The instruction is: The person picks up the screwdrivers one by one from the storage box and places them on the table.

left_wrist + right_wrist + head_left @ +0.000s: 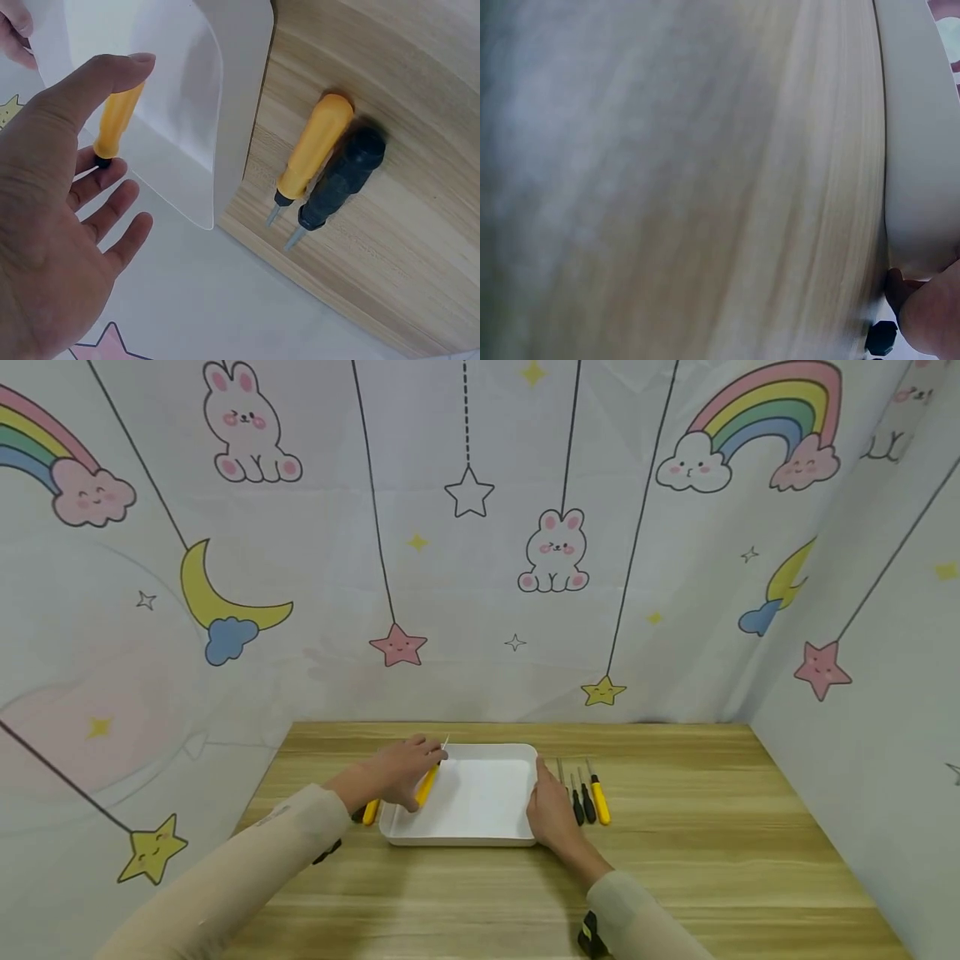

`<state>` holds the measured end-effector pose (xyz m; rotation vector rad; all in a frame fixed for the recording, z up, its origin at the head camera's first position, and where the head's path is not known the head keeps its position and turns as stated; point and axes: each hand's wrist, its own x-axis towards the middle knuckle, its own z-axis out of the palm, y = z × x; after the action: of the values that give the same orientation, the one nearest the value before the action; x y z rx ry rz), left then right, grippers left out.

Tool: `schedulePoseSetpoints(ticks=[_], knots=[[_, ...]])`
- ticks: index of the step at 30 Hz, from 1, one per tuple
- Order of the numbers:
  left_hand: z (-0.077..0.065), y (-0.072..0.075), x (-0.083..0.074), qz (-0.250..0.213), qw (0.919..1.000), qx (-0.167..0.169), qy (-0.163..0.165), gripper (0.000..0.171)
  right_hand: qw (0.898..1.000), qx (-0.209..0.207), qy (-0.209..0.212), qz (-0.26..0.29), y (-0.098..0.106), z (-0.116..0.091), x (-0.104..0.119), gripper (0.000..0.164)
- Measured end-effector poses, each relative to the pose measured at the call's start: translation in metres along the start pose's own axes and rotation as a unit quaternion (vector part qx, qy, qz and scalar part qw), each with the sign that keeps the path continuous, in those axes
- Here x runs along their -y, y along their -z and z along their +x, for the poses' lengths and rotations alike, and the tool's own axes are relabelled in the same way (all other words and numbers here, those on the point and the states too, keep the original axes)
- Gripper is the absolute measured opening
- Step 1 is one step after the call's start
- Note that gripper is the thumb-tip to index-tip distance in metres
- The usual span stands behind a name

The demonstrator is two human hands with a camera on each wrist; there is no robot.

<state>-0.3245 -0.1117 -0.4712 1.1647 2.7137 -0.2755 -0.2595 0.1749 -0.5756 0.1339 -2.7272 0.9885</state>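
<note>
A white rectangular tray (480,842) lies on the wooden table. Over its left side my left hand (405,768) pinches a yellow-handled screwdriver (427,787) between thumb and fingers; the tip points away. In the left wrist view the thumb crosses the yellow handle (120,120), the index finger is by its black collar, and the other fingers are spread. My right hand (553,810) grips the tray's right edge. In the right wrist view its fingers (930,311) are at the tray's outer wall (922,150).
Left of the tray lie a yellow screwdriver (316,142) and a black-handled one (343,176), side by side. To its right several screwdrivers (587,802) with black and yellow handles lie in a row. A patterned curtain (480,568) hangs behind the table.
</note>
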Motion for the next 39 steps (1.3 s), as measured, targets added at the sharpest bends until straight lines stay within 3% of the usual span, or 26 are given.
schedulePoseSetpoints(ticks=[11, 21, 39], knots=[[0.000, 0.001, 0.007, 0.001, 0.9998, -0.020, -0.002, 0.093, 1.000, 0.002, 0.000, -0.002, 0.000, -0.002, -0.002, 0.051], [-0.007, 0.007, 0.010, -0.028, 0.9987, -0.041, -0.010, 0.097, 1.000, 0.003, 0.001, -0.003, 0.000, -0.003, -0.001, 0.051], [-0.013, 0.006, 0.021, -0.066, 0.9964, -0.047, 0.025, 0.099, 1.000, 0.001, 0.002, -0.006, 0.002, -0.001, 0.004, 0.051]])
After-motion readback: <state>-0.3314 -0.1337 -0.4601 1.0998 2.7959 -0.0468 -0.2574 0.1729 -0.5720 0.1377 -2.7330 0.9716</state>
